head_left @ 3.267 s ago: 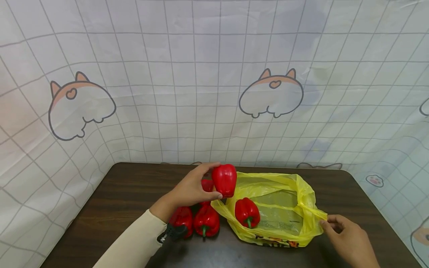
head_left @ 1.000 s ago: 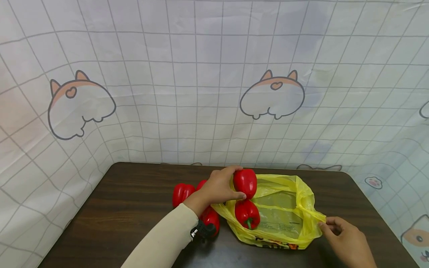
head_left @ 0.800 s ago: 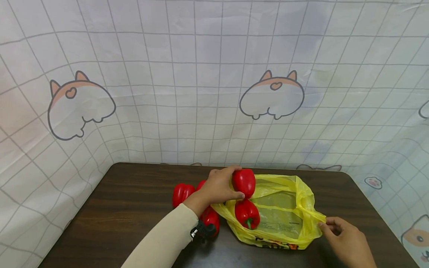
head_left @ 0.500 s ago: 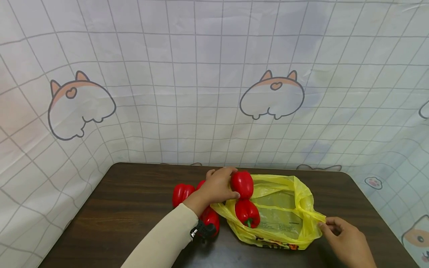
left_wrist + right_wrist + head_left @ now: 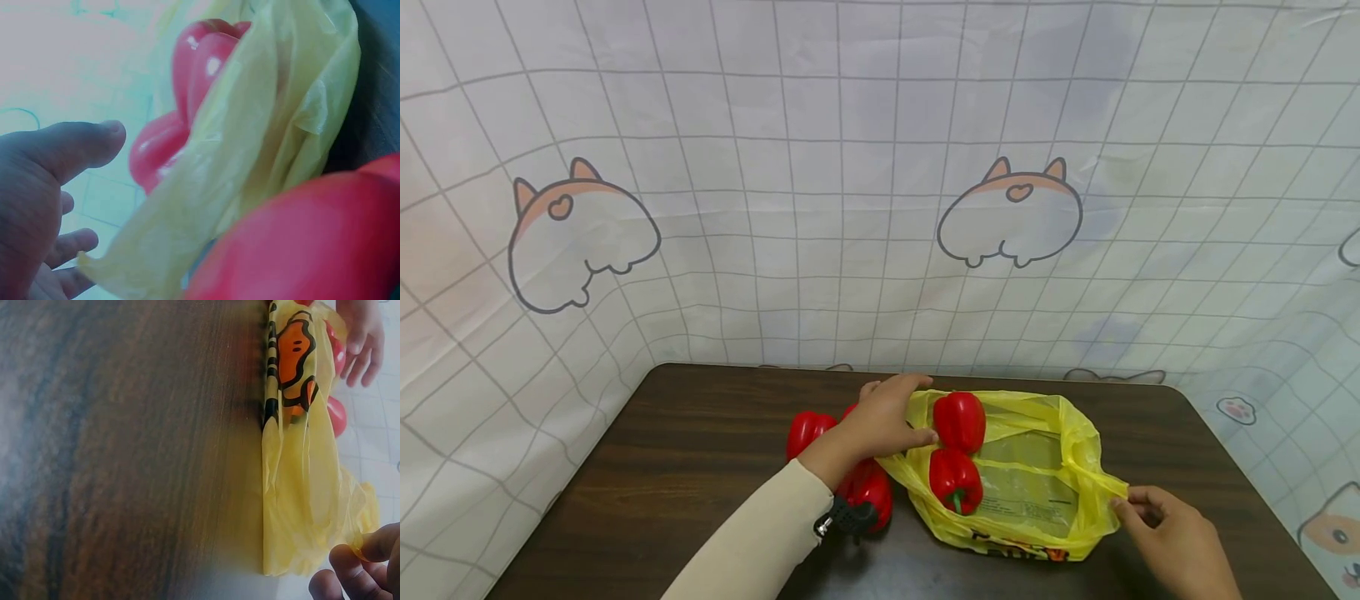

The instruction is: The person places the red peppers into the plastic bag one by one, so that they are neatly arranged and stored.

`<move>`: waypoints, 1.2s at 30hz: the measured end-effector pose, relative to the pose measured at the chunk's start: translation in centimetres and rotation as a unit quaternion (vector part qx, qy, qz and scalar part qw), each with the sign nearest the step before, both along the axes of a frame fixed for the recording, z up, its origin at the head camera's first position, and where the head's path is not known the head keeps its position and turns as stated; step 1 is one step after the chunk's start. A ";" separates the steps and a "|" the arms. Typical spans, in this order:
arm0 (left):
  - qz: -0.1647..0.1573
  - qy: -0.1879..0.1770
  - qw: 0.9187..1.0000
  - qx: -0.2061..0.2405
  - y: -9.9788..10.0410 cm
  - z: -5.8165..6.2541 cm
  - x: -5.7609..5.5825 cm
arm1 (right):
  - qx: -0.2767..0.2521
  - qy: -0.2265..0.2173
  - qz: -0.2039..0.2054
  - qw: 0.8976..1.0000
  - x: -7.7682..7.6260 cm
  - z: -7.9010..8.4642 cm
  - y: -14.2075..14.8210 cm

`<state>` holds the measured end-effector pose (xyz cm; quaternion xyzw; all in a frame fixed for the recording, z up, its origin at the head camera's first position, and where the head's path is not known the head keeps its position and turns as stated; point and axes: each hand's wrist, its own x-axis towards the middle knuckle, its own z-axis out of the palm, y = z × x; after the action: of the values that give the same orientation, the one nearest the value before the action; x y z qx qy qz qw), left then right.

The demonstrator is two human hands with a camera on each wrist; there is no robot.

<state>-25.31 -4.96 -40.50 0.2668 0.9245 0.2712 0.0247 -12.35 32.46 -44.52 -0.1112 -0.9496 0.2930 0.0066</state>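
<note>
Inside the yellow plastic bag (image 5: 1011,533) sit two red bell peppers, the rear bell pepper (image 5: 959,422) and the front bell pepper (image 5: 955,482) with its green stem toward me. My left hand (image 5: 883,421) hovers at the bag's left rim, thumb and fingers spread apart, holding nothing. In the left wrist view a gap shows between that hand's thumb (image 5: 94,147) and the peppers. My right hand (image 5: 1180,537) pinches the bag's right edge between thumb and fingers, as the right wrist view also shows at the pinched plastic (image 5: 359,540).
Left of the bag, partly behind my left arm, lie more red bell peppers, among them a far one (image 5: 807,432) and a near one (image 5: 868,493). The dark wooden table (image 5: 647,475) meets a grid-patterned cloth (image 5: 805,183) at the back and sides.
My left hand carried a bell pepper rightward over the bag and let go of it; it now sits behind the front one. The right hand has kept its pinch on the bag.
</note>
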 end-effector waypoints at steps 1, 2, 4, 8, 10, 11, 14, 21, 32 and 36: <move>-0.003 -0.001 1.000 0.005 -0.1 0.1 0.1 | 0.000 0.002 0.001 1.000 0.0 0.0 0.0; -0.005 -0.001 1.000 0.009 -0.3 0.2 0.1 | 0.000 0.003 0.001 1.000 0.0 0.0 0.0; -0.009 -0.002 1.000 0.018 -0.6 0.4 0.2 | 0.000 0.005 0.002 1.000 0.0 0.0 0.0; -0.018 -0.010 0.999 0.032 -1.3 0.5 0.5 | 0.001 0.006 0.002 1.000 0.0 0.1 -0.1; -0.024 -0.016 0.999 0.036 -1.6 0.5 0.6 | 0.002 0.006 0.003 1.000 0.1 0.1 -0.1; -0.027 -0.018 0.999 0.038 -1.7 0.5 0.6 | 0.003 0.006 0.003 1.000 0.1 0.1 -0.1; -0.037 -0.022 0.998 0.045 -2.2 0.6 0.9 | 0.004 0.005 0.003 1.000 0.1 0.1 -0.1; -0.051 -0.026 0.996 0.074 -3.5 1.0 1.6 | 0.001 -0.002 0.005 1.000 0.1 0.1 -0.1; -0.038 -0.036 0.993 0.106 -6.1 1.1 3.0 | 0.002 0.003 0.005 1.000 0.0 0.3 -0.2; -0.035 -0.036 0.992 0.114 -7.0 1.2 3.7 | 0.002 0.003 0.005 1.000 0.0 0.3 -0.2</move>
<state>-21.60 -11.96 -39.31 0.2904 0.8761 0.3830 0.0367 -12.34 32.30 -44.26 -0.1051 -0.9508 0.2913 0.0081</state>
